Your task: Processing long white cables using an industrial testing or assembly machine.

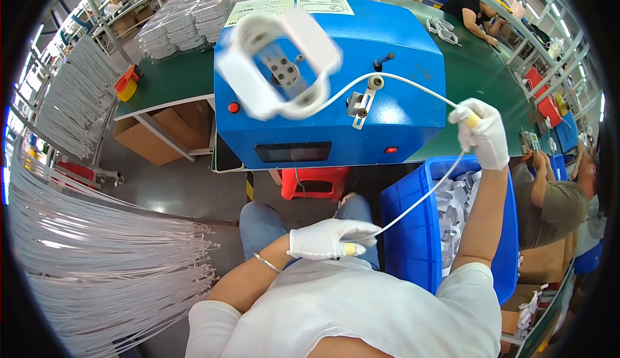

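Observation:
A white cable [423,195] stretches between my two gloved hands. My right hand [483,133], raised at the right above a blue bin, is closed around the cable. Low in front of my body, my left hand [330,239] pinches the cable's lower part with its thumb and fingers. From my right hand the cable arcs leftward to a white frame-shaped plastic part [312,40], blurred by motion, in front of the blue machine [403,122]. The machine carries a metal bracket [363,105], a dark display [294,152], a red button and a red switch.
The blue bin [405,206] beside my right arm holds many white pieces. Bundles of white cables [110,248] hang at the left. Stacked clear trays [187,25] and a yellow-red tape dispenser [127,83] stand on the green bench [161,77]. A red stool [314,182] sits underneath; other people work nearby.

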`<state>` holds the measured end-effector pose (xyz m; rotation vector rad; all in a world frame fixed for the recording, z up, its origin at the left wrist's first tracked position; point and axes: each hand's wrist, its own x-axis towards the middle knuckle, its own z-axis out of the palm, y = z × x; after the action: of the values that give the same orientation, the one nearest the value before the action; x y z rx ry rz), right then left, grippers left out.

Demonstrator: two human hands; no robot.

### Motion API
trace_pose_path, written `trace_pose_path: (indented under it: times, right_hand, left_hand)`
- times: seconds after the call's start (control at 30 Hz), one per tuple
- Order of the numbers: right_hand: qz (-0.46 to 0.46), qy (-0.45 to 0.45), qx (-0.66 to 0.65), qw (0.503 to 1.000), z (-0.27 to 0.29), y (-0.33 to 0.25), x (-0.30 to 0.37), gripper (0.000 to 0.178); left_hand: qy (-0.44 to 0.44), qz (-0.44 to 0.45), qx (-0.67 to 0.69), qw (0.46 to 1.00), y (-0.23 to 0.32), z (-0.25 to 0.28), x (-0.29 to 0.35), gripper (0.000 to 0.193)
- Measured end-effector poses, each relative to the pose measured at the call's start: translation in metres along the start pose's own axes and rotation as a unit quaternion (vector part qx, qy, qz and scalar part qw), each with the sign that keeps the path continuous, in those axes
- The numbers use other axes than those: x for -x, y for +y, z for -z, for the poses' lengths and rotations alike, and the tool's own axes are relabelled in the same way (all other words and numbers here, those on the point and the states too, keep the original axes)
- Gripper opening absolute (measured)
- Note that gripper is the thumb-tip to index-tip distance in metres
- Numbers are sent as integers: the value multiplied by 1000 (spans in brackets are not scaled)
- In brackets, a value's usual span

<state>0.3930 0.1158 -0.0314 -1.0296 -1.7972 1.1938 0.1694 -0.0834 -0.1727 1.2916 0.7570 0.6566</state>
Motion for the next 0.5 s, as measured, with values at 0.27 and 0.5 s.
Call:
trace_pose_path:
  times: [0.27, 0.5]
  right_hand:
    - [-3, -48, -50, 998, -48, -14, -9, 20]
    - [-10, -62, -56, 996, -73, -29, -11, 26]
  left_hand:
    - [-2, 70, -38, 997, -3, -1, -9, 52]
    - [13, 68, -77, 995, 8, 8, -12, 50]
